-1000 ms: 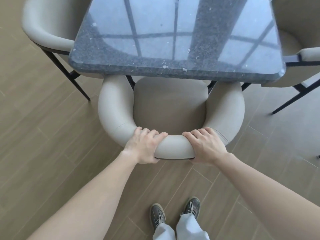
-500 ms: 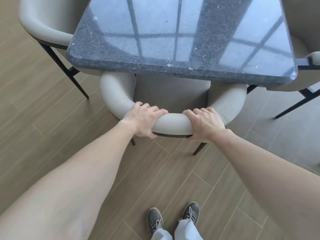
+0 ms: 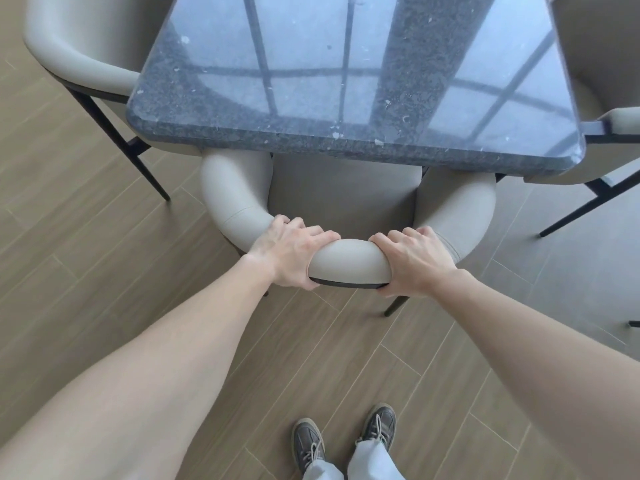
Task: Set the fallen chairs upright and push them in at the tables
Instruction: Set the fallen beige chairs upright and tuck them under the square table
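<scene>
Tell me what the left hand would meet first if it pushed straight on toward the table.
Probably the near edge of the dark speckled stone table. The left hand grips the curved back of the beige padded chair; only seat shows between, though relative heights are unclear from above.

a: what is the table top (image 3: 346,81) made of?
b: it looks like speckled dark grey stone, polished to a gloss that mirrors window bars.
a: and the chair (image 3: 349,261) nearest us?
b: smooth matt beige upholstery, like leather, with a thin seam on its curved back; its legs look like matt black metal.
a: the floor (image 3: 86,254)?
b: wood-look planks, brown, with a dull sheen and pale joints.
a: the shoes (image 3: 308,445)?
b: grey-brown, suede-like, with pale laces.
</scene>
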Demonstrator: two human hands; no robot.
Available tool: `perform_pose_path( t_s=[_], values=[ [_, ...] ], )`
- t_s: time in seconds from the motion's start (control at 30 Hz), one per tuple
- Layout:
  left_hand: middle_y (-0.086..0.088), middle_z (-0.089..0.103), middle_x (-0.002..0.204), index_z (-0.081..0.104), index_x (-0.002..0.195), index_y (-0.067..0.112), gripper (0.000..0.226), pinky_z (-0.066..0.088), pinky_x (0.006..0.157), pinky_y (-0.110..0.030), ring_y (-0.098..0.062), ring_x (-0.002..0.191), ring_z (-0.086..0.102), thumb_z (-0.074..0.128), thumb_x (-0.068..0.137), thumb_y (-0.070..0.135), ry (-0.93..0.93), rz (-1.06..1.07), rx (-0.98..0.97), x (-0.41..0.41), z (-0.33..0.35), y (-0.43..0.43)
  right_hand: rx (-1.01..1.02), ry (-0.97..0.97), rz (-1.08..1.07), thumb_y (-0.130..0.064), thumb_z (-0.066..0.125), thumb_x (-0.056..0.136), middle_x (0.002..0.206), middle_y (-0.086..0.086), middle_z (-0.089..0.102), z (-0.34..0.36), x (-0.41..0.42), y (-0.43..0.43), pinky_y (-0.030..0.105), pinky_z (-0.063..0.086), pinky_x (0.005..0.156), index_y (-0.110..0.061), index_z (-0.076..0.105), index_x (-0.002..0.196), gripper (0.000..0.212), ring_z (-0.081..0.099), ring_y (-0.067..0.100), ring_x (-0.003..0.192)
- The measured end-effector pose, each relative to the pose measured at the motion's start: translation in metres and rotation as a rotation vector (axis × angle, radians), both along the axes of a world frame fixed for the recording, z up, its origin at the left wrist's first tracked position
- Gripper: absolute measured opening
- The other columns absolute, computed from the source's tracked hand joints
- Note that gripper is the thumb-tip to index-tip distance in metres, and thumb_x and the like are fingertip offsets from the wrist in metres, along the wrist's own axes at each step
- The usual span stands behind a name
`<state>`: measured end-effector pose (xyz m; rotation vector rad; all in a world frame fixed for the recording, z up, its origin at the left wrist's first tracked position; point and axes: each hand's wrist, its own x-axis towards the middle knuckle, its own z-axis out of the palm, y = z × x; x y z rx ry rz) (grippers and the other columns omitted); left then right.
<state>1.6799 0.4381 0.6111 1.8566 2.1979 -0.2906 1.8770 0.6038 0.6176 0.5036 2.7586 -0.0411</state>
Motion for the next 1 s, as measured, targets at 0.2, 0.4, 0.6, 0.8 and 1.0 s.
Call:
perform_pose_path(
  t_s=[0.2,0.4,0.6,0.8,1.0],
  values=[
    [0.01,0.065,0.137,0.037,0.151,0.042,0.09,0.046,0.106,-0.047,-0.029,0.116,0.066,0.076,0.075,0.069,-0.026,0.035,-0.031,0.001,0.001,0.002,-0.037,0.002,-0.017,-0.07,0.076,0.066,0.107,-0.006,0.064,-0.002,0.001,-0.001,0.042,0.044,0.098,-0.033,0.05,0.132,0.081,0.062,0.026,0.101],
    [0.009,0.068,0.13,0.04,0.148,0.04,0.084,0.043,0.107,-0.047,-0.03,0.114,0.064,0.079,0.077,0.062,-0.04,0.051,-0.066,0.021,0.006,-0.012,-0.066,-0.016,-0.048,-0.066,0.079,0.066,0.108,-0.006,0.064,0.001,0.015,-0.018,0.041,0.044,0.097,-0.032,0.05,0.13,0.078,0.062,0.025,0.102],
    [0.012,0.064,0.139,0.033,0.154,0.042,0.089,0.039,0.11,-0.048,-0.028,0.121,0.061,0.075,0.079,0.066,-0.041,0.018,-0.089,0.052,0.003,-0.031,-0.088,-0.011,-0.028,-0.066,0.074,0.07,0.11,-0.007,0.062,-0.005,0.055,-0.033,0.04,0.04,0.102,-0.033,0.049,0.134,0.076,0.059,0.023,0.107],
    [0.016,0.056,0.149,0.028,0.159,0.045,0.092,0.039,0.112,-0.047,-0.026,0.129,0.057,0.072,0.082,0.069,-0.043,0.0,-0.111,0.05,0.004,-0.026,-0.083,0.005,-0.035,-0.067,0.074,0.071,0.107,-0.005,0.064,-0.009,0.057,-0.03,0.042,0.041,0.1,-0.031,0.05,0.132,0.075,0.061,0.024,0.103],
    [0.016,0.057,0.148,0.026,0.158,0.046,0.092,0.04,0.111,-0.048,-0.027,0.128,0.058,0.072,0.081,0.071,-0.009,0.001,-0.114,0.05,0.003,-0.023,-0.07,0.0,-0.025,-0.067,0.075,0.07,0.106,-0.005,0.064,-0.009,0.056,-0.026,0.042,0.042,0.098,-0.031,0.051,0.13,0.074,0.062,0.025,0.103]
  ],
)
